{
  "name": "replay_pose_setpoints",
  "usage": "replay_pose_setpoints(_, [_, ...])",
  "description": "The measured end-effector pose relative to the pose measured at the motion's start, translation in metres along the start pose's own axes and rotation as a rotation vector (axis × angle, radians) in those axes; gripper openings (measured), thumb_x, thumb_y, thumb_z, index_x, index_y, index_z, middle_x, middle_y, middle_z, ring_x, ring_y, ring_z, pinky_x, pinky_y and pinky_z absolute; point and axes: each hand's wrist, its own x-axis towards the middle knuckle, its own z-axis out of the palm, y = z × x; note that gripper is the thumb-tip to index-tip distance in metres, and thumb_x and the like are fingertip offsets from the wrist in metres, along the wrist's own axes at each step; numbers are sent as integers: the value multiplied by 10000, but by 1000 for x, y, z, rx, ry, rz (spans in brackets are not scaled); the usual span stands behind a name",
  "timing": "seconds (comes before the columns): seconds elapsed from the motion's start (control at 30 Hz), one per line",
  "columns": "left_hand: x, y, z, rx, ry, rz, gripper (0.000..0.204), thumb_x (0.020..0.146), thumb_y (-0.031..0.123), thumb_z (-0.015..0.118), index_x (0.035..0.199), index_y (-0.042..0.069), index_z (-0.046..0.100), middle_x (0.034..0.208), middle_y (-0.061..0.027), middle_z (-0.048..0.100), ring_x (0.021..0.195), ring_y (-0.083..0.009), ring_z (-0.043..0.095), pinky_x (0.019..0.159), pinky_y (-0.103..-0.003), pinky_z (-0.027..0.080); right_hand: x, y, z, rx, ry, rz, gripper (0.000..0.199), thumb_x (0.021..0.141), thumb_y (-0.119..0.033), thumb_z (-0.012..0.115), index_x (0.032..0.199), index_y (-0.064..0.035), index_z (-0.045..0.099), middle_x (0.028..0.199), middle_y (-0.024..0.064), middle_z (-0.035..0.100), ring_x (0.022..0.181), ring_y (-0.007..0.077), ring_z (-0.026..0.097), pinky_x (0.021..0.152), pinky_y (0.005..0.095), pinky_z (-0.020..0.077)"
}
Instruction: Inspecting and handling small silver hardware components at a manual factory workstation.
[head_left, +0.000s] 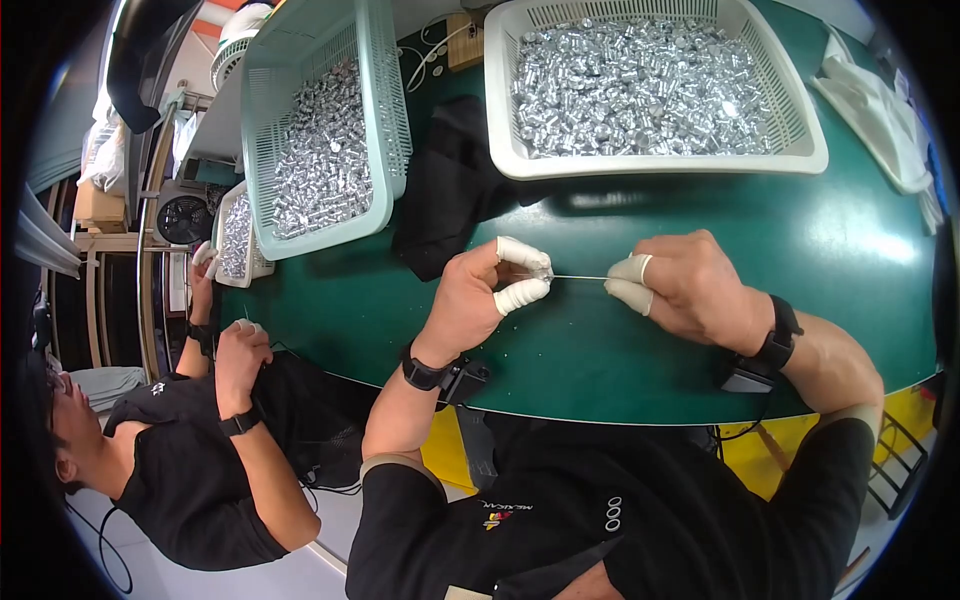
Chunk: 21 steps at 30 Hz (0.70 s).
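On the dark green rounded-edge work table (860, 250), just in front of the white slotted plastic basket (655, 160) heaped with small shiny metal cylinders (640, 85), the person's two hands meet over bare tabletop. The left hand (470, 305), its thumb and forefinger capped in white rubber finger cots (522, 294), pinches something tiny at its fingertips, too small to identify. The right hand (690, 285), also wearing cots, is clenched with thumb and forefinger gripping one end of a thin straight metal wire (580, 277) that runs level between the two hands towards the left fingertips. Held low and close in front of that basket, the wire seems kept horizontal so its tip can be lined up with the small piece, and the cots probably give grip and keep the parts clean. Whether the wire actually enters the piece cannot be made out. To the left of the white basket, a pale green slotted plastic basket (385, 110) stands tilted, holding more of the same cylinders. Further left, at the table's end, a co-worker's hands (240, 340) work near a smaller tray, mostly hidden. Black wristbands sit on both wrists; the white cloth right of the basket is cut off by the lens rim.
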Motion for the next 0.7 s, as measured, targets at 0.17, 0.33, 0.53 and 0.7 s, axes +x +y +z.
replay_pose_setpoints(0.17, [2, 2, -6, 147, 109, 102, 207, 857, -44, 734, 1043, -19, 646, 1019, -73, 655, 912, -135, 650, 825, -265, 530, 7, -10, -12, 725, -106, 732, 218, 955, -173, 665, 848, 18, 675, 696, 66, 663, 601, 125, 617, 546, 262, 478])
replay_pose_setpoints(0.33, [6, -3, -18, 276, 330, 198, 205, 859, -56, 724, 1051, -21, 663, 1012, -62, 651, 895, -130, 641, 804, -261, 526, 8, -4, -13, 638, -35, 757, 285, 988, -206, 622, 826, 25, 664, 697, 32, 652, 623, 78, 592, 564, 228, 476])
replay_pose_setpoints(0.53, [11, 5, -11, 493, 282, 219, 240, 831, -87, 714, 1058, -13, 688, 966, -73, 663, 834, -141, 639, 738, -262, 517, 5, -3, -5, 619, -53, 675, 258, 978, -187, 637, 831, 24, 665, 699, 42, 652, 619, 82, 585, 577, 232, 483])
replay_pose_setpoints(0.7, [11, -1, -16, 763, 282, 242, 277, 805, -91, 720, 1067, -6, 691, 935, -88, 667, 793, -159, 641, 691, -262, 508, 5, -5, -5, 621, -56, 686, 247, 973, -175, 645, 834, 29, 665, 707, 44, 656, 627, 80, 585, 579, 235, 483])
